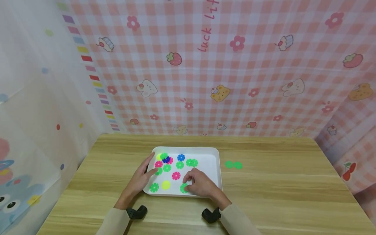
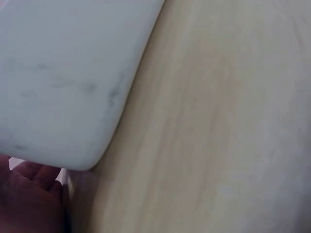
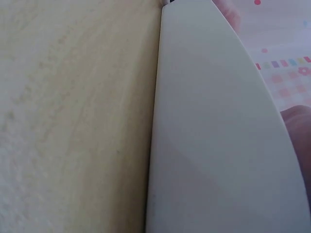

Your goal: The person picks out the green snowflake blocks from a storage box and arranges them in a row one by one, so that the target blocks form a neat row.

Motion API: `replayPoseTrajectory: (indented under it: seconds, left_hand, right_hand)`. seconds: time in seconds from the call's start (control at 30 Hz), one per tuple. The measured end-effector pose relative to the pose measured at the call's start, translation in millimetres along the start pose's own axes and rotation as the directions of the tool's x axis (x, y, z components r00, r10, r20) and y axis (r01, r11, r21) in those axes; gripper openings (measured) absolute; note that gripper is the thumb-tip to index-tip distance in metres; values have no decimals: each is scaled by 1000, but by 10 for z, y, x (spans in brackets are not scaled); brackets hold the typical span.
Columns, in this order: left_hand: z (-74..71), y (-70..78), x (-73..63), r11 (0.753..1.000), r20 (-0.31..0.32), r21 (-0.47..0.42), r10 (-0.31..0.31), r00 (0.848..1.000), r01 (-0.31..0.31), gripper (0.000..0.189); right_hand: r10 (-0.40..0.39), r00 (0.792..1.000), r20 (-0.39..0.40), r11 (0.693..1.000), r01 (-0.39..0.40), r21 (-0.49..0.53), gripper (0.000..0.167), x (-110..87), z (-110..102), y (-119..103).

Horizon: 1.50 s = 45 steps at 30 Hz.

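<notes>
A white tray (image 1: 205, 150) lies on the table with several notched plastic snowflake discs in it. In the head view my left hand (image 1: 140, 178) holds the tray's left side, fingers along the outer wall and thumb over the rim beside a green disc (image 1: 159, 171). The left wrist view shows that hand (image 2: 29, 199) partly behind the tray's corner. My right hand (image 1: 201, 183) reaches over the front rim, thumb and forefinger pinching a green snowflake disc (image 1: 183, 187) near the tray floor. Only a bit of the right hand (image 3: 299, 131) appears past the wall in the right wrist view.
Right of the tray, two green discs (image 1: 233, 164) lie side by side on the wooden table (image 1: 279, 182). Pink (image 1: 176, 176), yellow (image 1: 165, 185) and blue discs (image 1: 181, 157) are spread inside the tray. A checked cloth (image 1: 235, 71) hangs behind the table.
</notes>
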<state>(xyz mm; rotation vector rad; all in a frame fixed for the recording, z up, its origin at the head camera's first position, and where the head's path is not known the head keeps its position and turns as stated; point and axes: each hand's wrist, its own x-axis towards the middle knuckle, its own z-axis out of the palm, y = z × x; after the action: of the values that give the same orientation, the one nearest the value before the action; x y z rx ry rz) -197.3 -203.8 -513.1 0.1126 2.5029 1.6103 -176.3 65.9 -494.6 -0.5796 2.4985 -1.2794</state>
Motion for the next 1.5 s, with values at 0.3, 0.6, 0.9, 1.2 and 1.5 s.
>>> replayPoseTrajectory:
  seconds: [0.3, 0.6, 0.9, 1.2, 1.5]
  left_hand:
    - [-16, 38, -23, 1000, -5, -3, 22, 1000, -22, 66]
    - [-3, -5, 12, 1000, 1, 12, -9, 1000, 9, 66]
    - [-5, 21, -8, 1000, -7, 16, 3, 1000, -3, 65]
    - [9, -2, -21, 998, -10, -34, 44, 999, -44, 66]
    - [13, 11, -32, 997, -12, -52, 54, 998, -55, 66]
  right_hand:
    - [-12, 1000, -7, 1000, 12, -15, 13, 8, -5, -9]
    - [-5, 1000, -19, 1000, 5, -16, 23, 7, -11, 4]
    - [47, 994, -103, 999, -44, 31, 15, 8, -33, 15]
    - [60, 960, -272, 990, -21, 143, 11, -82, -399, 26]
    - [218, 895, -389, 962, -130, 241, 16, -310, -898, 278]
